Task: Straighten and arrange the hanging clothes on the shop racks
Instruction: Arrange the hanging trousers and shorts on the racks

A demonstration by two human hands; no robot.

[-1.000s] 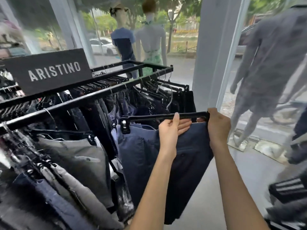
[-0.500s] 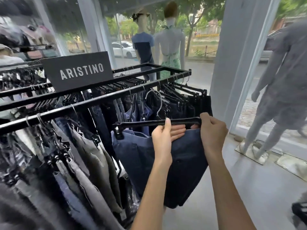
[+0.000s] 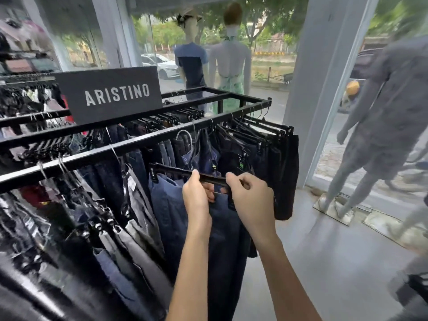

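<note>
The black rack (image 3: 139,144) is crammed with trousers: those at its right end hang evenly, while the left ones look bunched and slanted, so they probably still need doing. Mid-rail, navy trousers (image 3: 222,228) hang from a clip hanger (image 3: 171,171). 2 hands clamp its bar: left hand (image 3: 196,195), right hand (image 3: 252,200).

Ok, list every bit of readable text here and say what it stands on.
"ARISTINO": white capitals on the black sign board atop the clothes rack.
The green tag on the dark trousers: too small to read.
The white label on the grey trousers: blurred, unreadable.
</note>
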